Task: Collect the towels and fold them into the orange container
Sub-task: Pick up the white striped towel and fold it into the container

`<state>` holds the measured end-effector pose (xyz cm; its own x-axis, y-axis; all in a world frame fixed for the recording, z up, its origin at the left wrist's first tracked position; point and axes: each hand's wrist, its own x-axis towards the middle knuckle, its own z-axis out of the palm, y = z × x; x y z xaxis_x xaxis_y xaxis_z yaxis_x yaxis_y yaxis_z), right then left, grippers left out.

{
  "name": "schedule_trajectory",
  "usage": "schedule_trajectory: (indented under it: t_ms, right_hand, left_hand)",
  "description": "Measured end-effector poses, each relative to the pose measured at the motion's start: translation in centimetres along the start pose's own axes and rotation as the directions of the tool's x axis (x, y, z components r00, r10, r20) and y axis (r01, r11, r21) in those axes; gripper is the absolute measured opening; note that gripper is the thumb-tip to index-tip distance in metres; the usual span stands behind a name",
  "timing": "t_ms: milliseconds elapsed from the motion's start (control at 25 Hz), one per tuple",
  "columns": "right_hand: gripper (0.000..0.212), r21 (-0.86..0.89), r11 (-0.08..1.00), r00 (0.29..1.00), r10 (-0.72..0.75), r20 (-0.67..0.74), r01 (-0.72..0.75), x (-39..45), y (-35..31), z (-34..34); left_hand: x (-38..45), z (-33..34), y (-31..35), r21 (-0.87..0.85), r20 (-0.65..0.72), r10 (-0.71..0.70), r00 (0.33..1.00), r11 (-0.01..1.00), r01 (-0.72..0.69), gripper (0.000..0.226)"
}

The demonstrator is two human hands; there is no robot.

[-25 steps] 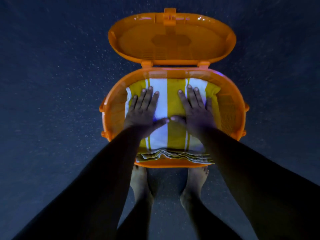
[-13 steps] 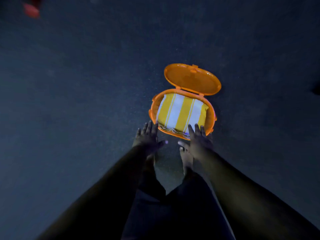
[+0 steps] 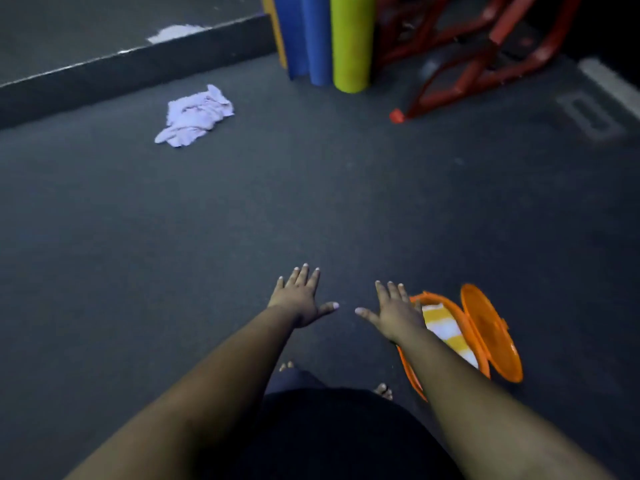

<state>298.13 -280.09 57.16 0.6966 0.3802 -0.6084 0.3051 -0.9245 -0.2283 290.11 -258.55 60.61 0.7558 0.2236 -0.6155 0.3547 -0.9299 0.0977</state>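
The orange container sits on the floor at the lower right with its lid swung open. A folded yellow-and-white striped towel lies inside it, partly hidden by my right forearm. A crumpled pale lilac towel lies on the floor far ahead to the left. My left hand and my right hand are stretched out in the air with straight spread fingers, holding nothing. My right hand hovers just left of the container's rim.
Dark carpet spreads between me and the lilac towel. A raised dark ledge runs along the back left. Blue and lime foam rollers stand at the back, beside a red metal frame. My bare feet show below.
My hands lifted off the striped towel in the container and now hang free. I rose and turned left, so the container slid to the lower right and the lilac towel came into sight.
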Motion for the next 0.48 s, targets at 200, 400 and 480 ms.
schedule_trajectory:
  t_ms: [200,400,480]
  right_hand:
    - [0.102,-0.183,0.955,0.969,-0.243,-0.04,0.232,1.7,-15.9,-3.1]
    - [0.101,-0.279,0.875,0.904,-0.424,-0.049,0.395,3.0,-33.6,-2.3]
    - [0.101,-0.297,0.852,0.884,-0.465,-0.05,0.431,3.4,-39.6,-1.8]
  left_hand:
    - [-5.8,-1.9,-13.4,-0.17,-0.132,-0.186,0.974,0.972,0.163,0.107]
    - [-11.1,-2.8,-29.1,-0.292,-0.193,-0.348,0.918,0.913,0.285,0.107]
    - [-12.8,-3.3,-34.6,-0.319,-0.21,-0.399,0.893,0.891,0.323,0.106]
